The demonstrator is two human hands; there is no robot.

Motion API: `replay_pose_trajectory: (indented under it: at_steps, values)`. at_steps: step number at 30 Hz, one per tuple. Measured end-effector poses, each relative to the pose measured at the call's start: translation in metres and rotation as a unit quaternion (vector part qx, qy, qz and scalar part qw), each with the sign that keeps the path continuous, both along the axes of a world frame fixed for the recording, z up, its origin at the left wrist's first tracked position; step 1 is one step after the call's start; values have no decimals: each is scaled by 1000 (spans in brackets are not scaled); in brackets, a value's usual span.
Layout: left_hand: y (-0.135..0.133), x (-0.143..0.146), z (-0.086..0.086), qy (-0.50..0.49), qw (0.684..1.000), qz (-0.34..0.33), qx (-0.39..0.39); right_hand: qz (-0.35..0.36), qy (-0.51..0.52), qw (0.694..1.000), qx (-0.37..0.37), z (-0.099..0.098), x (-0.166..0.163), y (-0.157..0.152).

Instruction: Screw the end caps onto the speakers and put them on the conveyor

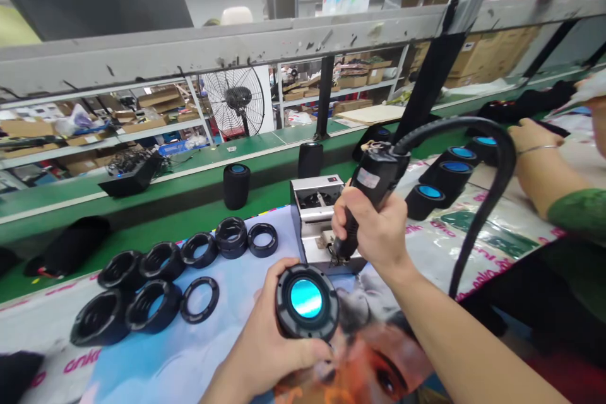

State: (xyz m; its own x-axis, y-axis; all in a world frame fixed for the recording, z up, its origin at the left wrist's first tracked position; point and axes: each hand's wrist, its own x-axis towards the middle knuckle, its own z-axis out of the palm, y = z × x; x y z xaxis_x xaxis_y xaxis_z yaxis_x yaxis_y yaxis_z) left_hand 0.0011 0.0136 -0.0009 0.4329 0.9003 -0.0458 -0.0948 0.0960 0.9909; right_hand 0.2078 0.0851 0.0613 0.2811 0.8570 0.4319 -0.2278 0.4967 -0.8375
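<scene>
My left hand (272, 334) is closed around a black cylindrical speaker (326, 312), its end with the shiny blue disc facing up at me. My right hand (379, 227) grips a black electric screwdriver (374, 180) with a thick, corrugated cable sleeve. The driver's tip points down at the front of a silver screw feeder (315, 227); whether it touches a screw there is too small to tell. Left of the feeder lie several black rings (262, 240), some of them stacked. A flat single ring (199, 300) lies nearest my left hand.
Behind the rings a dark cylindrical speaker (236, 186) stands on the green bench (199, 214). More speakers with blue ends (430, 192) are at the right, near a co-worker's hand (534, 136). The cable sleeve (492, 202) arcs down beside my right forearm. A metal beam (265, 41) crosses above.
</scene>
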Motion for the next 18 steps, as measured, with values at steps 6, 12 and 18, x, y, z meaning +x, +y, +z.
replay_pose_trajectory:
  at_steps: [6, 12, 18]
  values:
    - [0, -1, -5, 25, 1000, 10, 17, 47, 48, 997, 29, 49, -10, -24]
    - [0, 3, -3, -5, 1000, -7, 18, 169, 62, 980, 78, 105, -50, -53]
    - [0, 4, -3, -8, 999, -9, 46, 296, 27, 953, 53, 94, -66, -55]
